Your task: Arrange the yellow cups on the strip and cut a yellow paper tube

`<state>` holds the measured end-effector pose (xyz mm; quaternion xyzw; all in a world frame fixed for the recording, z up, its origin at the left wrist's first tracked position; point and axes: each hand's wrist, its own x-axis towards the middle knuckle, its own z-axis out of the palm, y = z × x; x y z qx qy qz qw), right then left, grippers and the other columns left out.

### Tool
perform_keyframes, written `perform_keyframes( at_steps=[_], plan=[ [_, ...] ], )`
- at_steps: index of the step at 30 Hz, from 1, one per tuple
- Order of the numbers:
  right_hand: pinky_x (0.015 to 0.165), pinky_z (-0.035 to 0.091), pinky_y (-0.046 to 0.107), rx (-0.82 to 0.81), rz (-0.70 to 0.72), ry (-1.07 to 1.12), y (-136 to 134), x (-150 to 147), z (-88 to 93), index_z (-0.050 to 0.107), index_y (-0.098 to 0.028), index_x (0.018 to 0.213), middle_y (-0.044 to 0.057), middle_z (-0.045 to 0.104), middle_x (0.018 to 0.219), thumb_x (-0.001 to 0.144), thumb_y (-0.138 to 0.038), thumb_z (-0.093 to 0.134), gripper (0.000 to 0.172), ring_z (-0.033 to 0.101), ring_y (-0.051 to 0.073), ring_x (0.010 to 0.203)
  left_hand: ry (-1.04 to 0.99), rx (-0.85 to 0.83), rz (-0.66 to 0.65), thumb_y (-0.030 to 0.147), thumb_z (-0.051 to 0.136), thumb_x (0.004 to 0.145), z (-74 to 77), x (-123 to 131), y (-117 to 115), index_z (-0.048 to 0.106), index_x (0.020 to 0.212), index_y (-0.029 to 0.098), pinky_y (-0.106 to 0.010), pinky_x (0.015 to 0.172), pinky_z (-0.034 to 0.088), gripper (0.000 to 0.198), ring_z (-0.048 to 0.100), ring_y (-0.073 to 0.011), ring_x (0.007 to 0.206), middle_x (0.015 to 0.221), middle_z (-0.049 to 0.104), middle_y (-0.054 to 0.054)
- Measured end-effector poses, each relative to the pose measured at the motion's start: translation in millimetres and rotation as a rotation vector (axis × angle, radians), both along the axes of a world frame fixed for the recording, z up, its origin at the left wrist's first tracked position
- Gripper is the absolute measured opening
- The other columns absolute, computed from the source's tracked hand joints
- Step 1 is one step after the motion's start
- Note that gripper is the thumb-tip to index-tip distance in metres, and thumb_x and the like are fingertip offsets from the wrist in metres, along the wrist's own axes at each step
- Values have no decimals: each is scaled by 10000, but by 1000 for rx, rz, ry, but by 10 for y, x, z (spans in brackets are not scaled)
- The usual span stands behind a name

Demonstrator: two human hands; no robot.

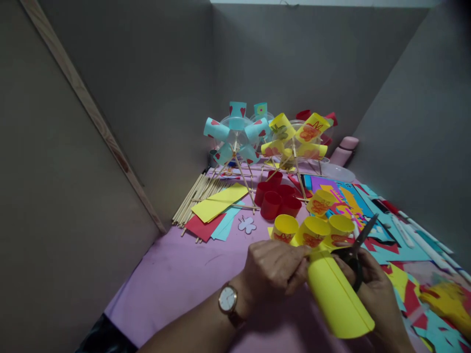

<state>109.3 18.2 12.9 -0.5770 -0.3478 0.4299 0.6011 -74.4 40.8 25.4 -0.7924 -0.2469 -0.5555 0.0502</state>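
My left hand (275,267), with a watch on its wrist, is closed, its fingertips pinching the far end of a curled yellow paper (336,296). A dark line runs along this paper. My right hand (377,289) has its fingers in the handles of black-handled scissors (366,233), blades pointing up and away. It also lies against the paper's right side. Just beyond my hands stand yellow paper rings (313,228) with red-orange drawings. Red paper rings (271,205) cluster behind them. A small butterfly cutout (247,225) lies to the left.
Wheel models with blue cups (237,125) and yellow cups (312,128) stand at the back. Wooden sticks (195,196) and yellow paper strips (221,201) lie left. A pink bottle (344,151), markers (403,230) and paper scraps (415,304) are right. Grey panels (294,59) enclose the table.
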Motion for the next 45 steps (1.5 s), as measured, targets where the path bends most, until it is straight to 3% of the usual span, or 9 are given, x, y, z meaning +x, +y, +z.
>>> perform_keyframes(
  at_steps=[7,12,16,22,34,41,45],
  plan=[
    [520,534,145,27,-5,-43,8,26,-18,631,-265,885,-10,732,746,514,-480,861,487,674,157,679,-15,-38,13,133,452,878,26,16,0,647,863,103,-244,484,478,197,623,-123,517,641,696,-24],
    [580,554,168,97,66,-45,-1,38,12,629,-294,983,12,721,909,584,-432,844,474,665,173,791,-17,-24,28,154,440,880,7,33,7,640,865,121,-232,461,450,203,595,-107,483,605,679,-2],
    [620,566,175,158,156,31,2,58,4,630,-309,1001,7,713,932,647,-367,825,409,653,138,739,-5,-34,23,149,449,875,-25,35,7,638,877,126,-226,482,469,190,615,-104,507,638,698,-5],
    [603,564,181,142,179,129,-25,68,-14,653,-299,976,-5,708,865,637,-303,839,387,653,136,701,23,-68,11,141,458,864,-32,51,-12,644,846,120,-235,480,467,188,610,-113,510,615,682,-7],
    [510,542,136,112,69,126,-35,53,34,672,-281,913,-34,689,763,529,-333,892,446,639,111,602,55,-72,-28,158,444,880,-23,69,-27,646,848,130,-254,451,399,206,547,-118,472,584,646,5],
    [471,547,167,64,54,153,-47,55,27,674,-288,909,-41,682,751,499,-336,900,471,623,119,564,47,-162,-54,214,420,920,-8,77,-37,640,818,131,-247,459,404,257,567,-117,490,605,652,-9],
    [480,554,184,40,93,163,-62,73,-15,661,-310,946,-51,678,762,536,-333,883,466,621,121,558,8,-252,-87,268,390,947,6,93,-43,613,704,145,-231,447,400,352,556,-107,469,558,624,-5]
  ],
)
